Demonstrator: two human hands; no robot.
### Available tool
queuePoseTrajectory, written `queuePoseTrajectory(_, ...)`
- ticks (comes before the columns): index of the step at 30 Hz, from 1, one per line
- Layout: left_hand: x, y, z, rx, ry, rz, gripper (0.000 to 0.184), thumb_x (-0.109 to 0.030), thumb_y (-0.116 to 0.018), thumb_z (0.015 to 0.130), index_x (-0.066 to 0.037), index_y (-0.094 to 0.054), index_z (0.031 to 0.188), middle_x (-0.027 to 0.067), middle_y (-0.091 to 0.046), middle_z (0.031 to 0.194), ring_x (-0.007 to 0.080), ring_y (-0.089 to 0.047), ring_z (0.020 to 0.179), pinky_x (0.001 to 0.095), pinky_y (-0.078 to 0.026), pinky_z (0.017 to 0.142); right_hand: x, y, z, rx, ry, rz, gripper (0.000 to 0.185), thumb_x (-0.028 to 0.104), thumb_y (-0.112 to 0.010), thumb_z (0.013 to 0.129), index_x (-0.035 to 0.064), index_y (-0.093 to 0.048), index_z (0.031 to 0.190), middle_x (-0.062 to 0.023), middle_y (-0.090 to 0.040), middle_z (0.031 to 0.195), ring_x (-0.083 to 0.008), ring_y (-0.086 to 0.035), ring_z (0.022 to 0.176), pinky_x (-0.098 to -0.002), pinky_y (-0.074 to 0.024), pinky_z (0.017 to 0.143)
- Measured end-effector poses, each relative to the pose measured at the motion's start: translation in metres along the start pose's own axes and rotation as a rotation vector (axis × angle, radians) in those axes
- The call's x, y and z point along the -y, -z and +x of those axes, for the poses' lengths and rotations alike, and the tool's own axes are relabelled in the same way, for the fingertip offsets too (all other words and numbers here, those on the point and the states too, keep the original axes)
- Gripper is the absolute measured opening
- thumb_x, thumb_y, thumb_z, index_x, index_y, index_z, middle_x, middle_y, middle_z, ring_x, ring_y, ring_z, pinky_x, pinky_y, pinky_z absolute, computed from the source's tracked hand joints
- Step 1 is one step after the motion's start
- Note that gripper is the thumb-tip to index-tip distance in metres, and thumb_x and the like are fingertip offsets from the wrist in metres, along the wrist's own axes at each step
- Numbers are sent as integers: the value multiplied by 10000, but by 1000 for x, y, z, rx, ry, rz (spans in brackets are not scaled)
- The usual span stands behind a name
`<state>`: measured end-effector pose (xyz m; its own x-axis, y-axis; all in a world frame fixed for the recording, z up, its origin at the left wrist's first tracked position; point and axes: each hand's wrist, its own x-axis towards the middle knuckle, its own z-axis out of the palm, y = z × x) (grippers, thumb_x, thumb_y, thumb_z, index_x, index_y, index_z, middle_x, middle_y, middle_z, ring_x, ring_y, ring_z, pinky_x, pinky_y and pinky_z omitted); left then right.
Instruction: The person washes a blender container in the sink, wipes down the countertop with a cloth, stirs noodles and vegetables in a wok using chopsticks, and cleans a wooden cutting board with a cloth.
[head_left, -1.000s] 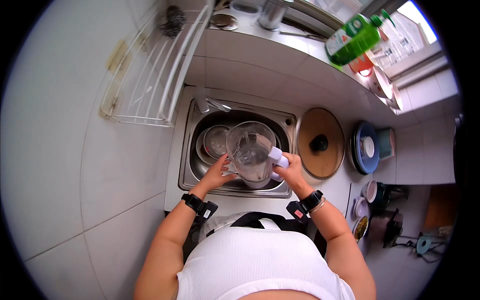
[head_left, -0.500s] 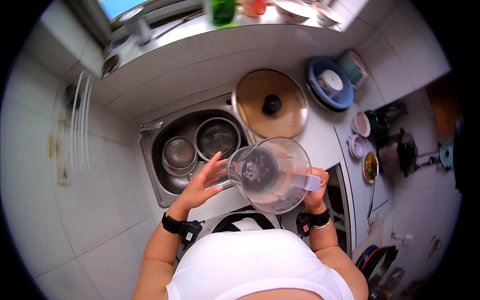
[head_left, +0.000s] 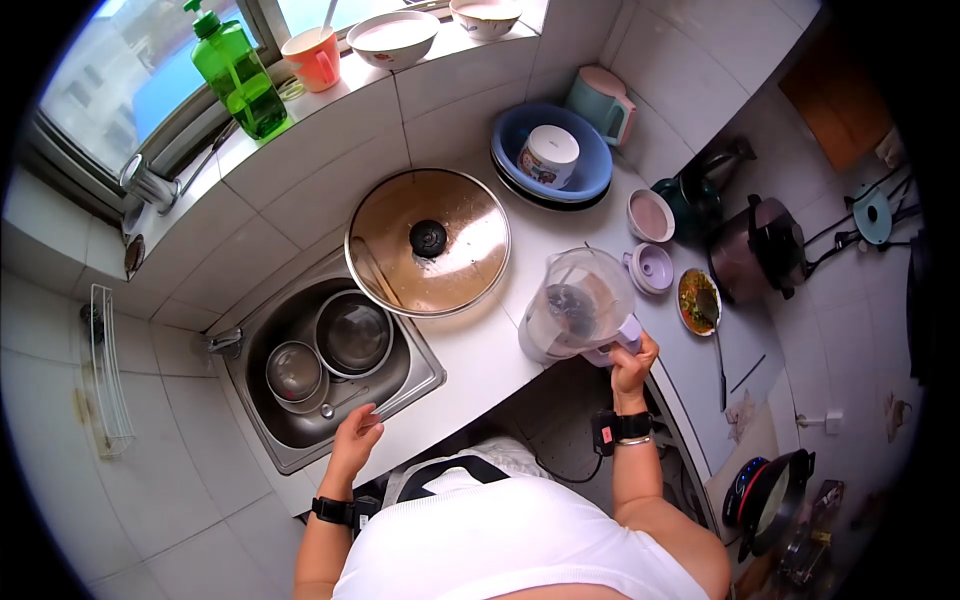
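My right hand (head_left: 632,368) is wrapped round the pale purple handle of a clear plastic pitcher (head_left: 562,325). The pitcher is held over the front edge of the white counter, its wide mouth tipped up toward me. I cannot tell whether its base touches the counter. My left hand (head_left: 356,438) holds nothing, its fingers loosely bent and apart, by the front rim of the steel sink (head_left: 405,393). Two round metal pans lie in the basin, a smaller pan (head_left: 295,372) and a larger pan (head_left: 354,335), with a small spoon-like utensil near them.
A glass lid (head_left: 450,275) with a black knob lies beside the sink. Behind it are a blue basin (head_left: 600,160) and a teal jug (head_left: 592,100). To the right stand a purple cup (head_left: 655,268), a dish of food (head_left: 697,300) and a dark pot (head_left: 745,255).
The pitcher has moved right, away from the sink, in my right hand. My left hand has drawn away from its side and lowered. The camera view has turned to the right.
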<state>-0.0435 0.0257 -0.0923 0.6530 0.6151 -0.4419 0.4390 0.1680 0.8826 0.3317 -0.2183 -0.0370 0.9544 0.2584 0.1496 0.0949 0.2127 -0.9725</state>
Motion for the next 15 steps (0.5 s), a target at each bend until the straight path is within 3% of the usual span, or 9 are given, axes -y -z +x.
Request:
queuePoseTrajectory(2, -7, -6, 0, -36, -3, 16, 362, -119, -553, 846, 22, -471, 1170, 142, -595, 1013, 182, -583, 930, 268, -464, 786, -14, 7, 18, -43, 34, 43, 171, -23, -459, 519, -36, -531, 673, 28, -475, 612, -69, -418, 547, -188, -353, 535)
queuePoseTrajectory(4, -14, -6, -1, -17, 293, -74, 296, -149, -494, 882, 36, -509, 1112, 149, -623, 932, 177, -624, 775, 232, -486, 655, -25, 10, 35, -27, 102, 12, 243, -72, -417, 529, -33, -546, 731, 9, -457, 590, -73, -360, 466, -205, -346, 497)
queuePoseTrajectory(8, -1, -17, 11, -106, 212, -158, 277, -148, -451, 898, 37, -517, 1094, 158, -629, 904, 163, -627, 689, 213, -482, 571, -24, 1, 70, -34, 152, -182, 98, 49, -518, 592, -3, -554, 667, 32, -468, 535, -63, -391, 448, -213, -287, 428)
queuePoseTrajectory(10, 16, -20, 18, -302, 114, -288, 267, -92, -409, 902, 70, -515, 1087, 171, -625, 913, 150, -629, 690, 208, -490, 565, -29, 3, 88, 42, 119, -126, 92, 45, -520, 605, 1, -557, 677, 35, -472, 529, -61, -407, 450, -210, -295, 428)
queuePoseTrajectory(11, 40, -8, 31, -287, 156, -258, 387, -15, -456, 842, 36, -417, 1224, 251, -537, 1098, 268, -593, 935, 299, -487, 773, -29, 2, 94, 76, 102, -132, 96, 35, -517, 612, -1, -557, 692, 33, -482, 543, -56, -413, 462, -210, -305, 430)
queuePoseTrajectory(12, 43, -2, 31, -262, 144, -246, 387, -15, -456, 842, 36, -417, 1224, 251, -537, 1098, 268, -593, 935, 299, -487, 773, -27, 1, 98, 106, 85, -135, 102, 25, -514, 619, -3, -557, 707, 31, -491, 556, -51, -420, 473, -209, -314, 432)
queuePoseTrajectory(14, 43, 6, 33, -392, -252, 658, 695, 42, -549, 737, -52, -244, 1355, 310, -315, 1300, 378, -333, 1226, 399, -298, 1004, -14, 1, 101, 211, 17, -201, 193, 28, -538, 643, -7, -541, 833, -14, -532, 666, -91, -478, 573, -238, -386, 510)
queuePoseTrajectory(15, 59, 20, 50, -346, -89, 571, 913, 58, -607, 652, -128, -112, 1397, 316, -130, 1376, 406, -73, 1310, 422, -110, 1070, -16, 4, 99, 206, 132, -373, 299, 39, -564, 649, -4, -497, 937, -61, -536, 786, -139, -510, 700, -275, -414, 617)
